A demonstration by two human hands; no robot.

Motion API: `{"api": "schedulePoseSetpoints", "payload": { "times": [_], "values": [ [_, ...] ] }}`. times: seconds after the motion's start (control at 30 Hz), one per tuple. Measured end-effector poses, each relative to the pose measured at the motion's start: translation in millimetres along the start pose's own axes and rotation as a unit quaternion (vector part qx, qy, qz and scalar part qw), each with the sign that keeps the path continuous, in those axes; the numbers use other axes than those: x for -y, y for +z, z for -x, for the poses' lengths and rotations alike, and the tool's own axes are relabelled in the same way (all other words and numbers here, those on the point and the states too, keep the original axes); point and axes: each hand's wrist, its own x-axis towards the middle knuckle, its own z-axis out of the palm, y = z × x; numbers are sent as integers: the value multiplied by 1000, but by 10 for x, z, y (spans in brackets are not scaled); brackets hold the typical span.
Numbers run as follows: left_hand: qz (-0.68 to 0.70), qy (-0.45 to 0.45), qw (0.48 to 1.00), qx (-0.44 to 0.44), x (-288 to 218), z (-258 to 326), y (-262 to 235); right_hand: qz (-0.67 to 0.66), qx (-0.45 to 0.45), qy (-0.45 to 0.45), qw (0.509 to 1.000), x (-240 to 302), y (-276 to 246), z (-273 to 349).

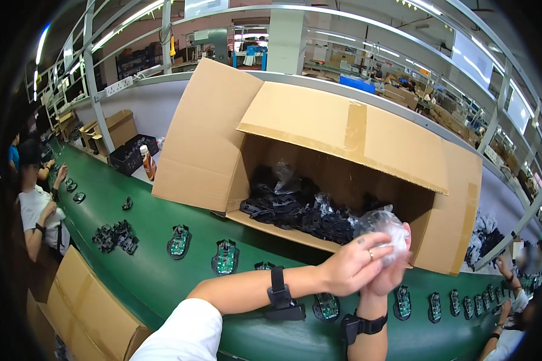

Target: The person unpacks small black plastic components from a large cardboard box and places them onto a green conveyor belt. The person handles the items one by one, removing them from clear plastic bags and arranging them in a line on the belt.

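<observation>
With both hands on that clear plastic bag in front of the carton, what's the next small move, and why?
Probably pull the clear plastic bag open or apart. Both the left hand and the right hand grip it, crumpled, just outside the open cardboard carton of black parts, above the green conveyor belt; its contents cannot be made out.

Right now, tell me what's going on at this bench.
A person's left hand and right hand together grip a crumpled clear plastic bag at the mouth of a large cardboard box lying on its side, full of black parts. Below, green circuit boards in black housings sit in a row on the green conveyor belt.
</observation>
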Motion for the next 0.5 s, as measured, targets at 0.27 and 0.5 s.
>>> {"api": "schedulePoseSetpoints", "payload": {
  "times": [0.27, 0.5],
  "values": [
    [-115, -72, 977, -166, 297, -277, -1060, 31, -198, -87, 976, 261, -192, -388],
    [-603, -264, 730, 183, 1175, -126, -1803, -85, -32, -15, 996, -108, -170, -111]
  ]
}}
